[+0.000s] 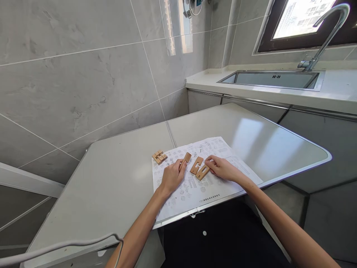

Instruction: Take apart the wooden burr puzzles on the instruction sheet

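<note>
My left hand is closed around a flat wooden puzzle piece, its far end sticking out past the fingers. My right hand pinches the upper end of another wooden piece, which has a long slot and a mark like a 2. Just left of that lies a notched wooden piece on the paper, close to or touching the slotted one. Beneath both hands a printed sheet shows rows of small diagrams. Several small wooden blocks sit grouped at the sheet's upper left corner.
The pale folding table has a seam across it and a metal edge near my lap. A grey cable crosses the lower left. Grey tiles rise behind. At the right stand a counter with a sink and a tall faucet.
</note>
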Demonstrator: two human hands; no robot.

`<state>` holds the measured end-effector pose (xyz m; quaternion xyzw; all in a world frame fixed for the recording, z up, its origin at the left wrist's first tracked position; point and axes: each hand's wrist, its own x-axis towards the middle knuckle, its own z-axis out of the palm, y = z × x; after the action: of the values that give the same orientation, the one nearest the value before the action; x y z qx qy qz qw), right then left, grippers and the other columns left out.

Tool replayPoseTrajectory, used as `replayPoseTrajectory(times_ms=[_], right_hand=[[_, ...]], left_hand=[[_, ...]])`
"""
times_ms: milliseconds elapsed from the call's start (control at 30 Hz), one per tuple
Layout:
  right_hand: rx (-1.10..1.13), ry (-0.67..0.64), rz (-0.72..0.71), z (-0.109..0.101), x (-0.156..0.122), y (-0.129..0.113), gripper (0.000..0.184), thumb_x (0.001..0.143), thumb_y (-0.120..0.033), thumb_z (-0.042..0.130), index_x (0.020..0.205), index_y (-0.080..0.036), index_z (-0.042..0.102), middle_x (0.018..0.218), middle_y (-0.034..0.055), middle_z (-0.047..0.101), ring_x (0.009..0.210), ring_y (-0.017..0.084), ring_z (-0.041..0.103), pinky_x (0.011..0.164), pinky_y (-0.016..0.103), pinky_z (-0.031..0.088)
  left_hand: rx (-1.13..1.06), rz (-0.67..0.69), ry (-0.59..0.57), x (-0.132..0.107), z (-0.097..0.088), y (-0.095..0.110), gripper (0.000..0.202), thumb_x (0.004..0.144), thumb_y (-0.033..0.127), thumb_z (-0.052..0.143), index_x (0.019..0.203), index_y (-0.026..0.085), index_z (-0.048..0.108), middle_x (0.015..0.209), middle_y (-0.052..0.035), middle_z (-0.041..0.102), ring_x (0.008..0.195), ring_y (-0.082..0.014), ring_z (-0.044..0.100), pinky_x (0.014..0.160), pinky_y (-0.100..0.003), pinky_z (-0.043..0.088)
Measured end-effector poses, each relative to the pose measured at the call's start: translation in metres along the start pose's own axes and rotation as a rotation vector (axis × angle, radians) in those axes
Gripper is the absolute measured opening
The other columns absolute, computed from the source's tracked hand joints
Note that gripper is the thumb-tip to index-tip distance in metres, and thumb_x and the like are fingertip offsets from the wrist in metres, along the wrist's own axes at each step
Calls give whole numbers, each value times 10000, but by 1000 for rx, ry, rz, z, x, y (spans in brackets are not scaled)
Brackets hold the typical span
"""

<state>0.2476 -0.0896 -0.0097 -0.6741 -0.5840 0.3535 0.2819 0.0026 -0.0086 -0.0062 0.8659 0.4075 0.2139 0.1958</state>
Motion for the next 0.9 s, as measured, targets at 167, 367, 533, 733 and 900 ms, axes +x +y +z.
replayPoseTrajectory(times_ms=[167, 367, 533, 733, 900], right_hand=[[-126, 40, 90, 1, 14, -4, 277, 1045, -380, 477, 1211, -194, 598, 835, 57, 742, 810, 237, 688, 706, 309, 432], [-249, 62, 121, 3, 24, -16, 278, 1041, -392, 518, 1211, -196, 619, 901, 74, 757, 852, 250, 690, 643, 303, 393], [-262, 52, 134, 8, 26, -29, 232, 1056, -373, 502, 1159, -207, 628, 870, 56, 756, 819, 231, 684, 605, 290, 366], [-276, 49, 118, 18, 32, -38, 214, 1048, -371, 517, 1133, -215, 635, 878, 59, 748, 809, 225, 678, 601, 281, 349], [-281, 55, 115, 27, 37, -44, 224, 1046, -369, 513, 1143, -213, 640, 916, 72, 746, 805, 221, 676, 614, 277, 354]], left_hand=[[84, -29, 20, 1, 3, -1, 346, 1082, 435, 385, 1046, 223, 656, 679, 7, 669, 595, -181, 617, 580, -282, 375], [178, -71, 81, 1, 6, -3, 333, 1057, 455, 436, 953, 219, 648, 651, 14, 658, 569, -166, 604, 554, -274, 342], [265, -89, 108, 2, 5, -5, 362, 1031, 485, 468, 831, 218, 610, 633, 3, 628, 582, -171, 584, 536, -278, 301], [316, -130, 96, 3, 3, -4, 342, 1024, 495, 470, 871, 224, 613, 680, -13, 653, 620, -183, 610, 550, -288, 292], [334, -152, 104, 3, 2, -3, 303, 1014, 481, 497, 910, 226, 624, 677, -9, 652, 647, -195, 628, 552, -299, 289]])
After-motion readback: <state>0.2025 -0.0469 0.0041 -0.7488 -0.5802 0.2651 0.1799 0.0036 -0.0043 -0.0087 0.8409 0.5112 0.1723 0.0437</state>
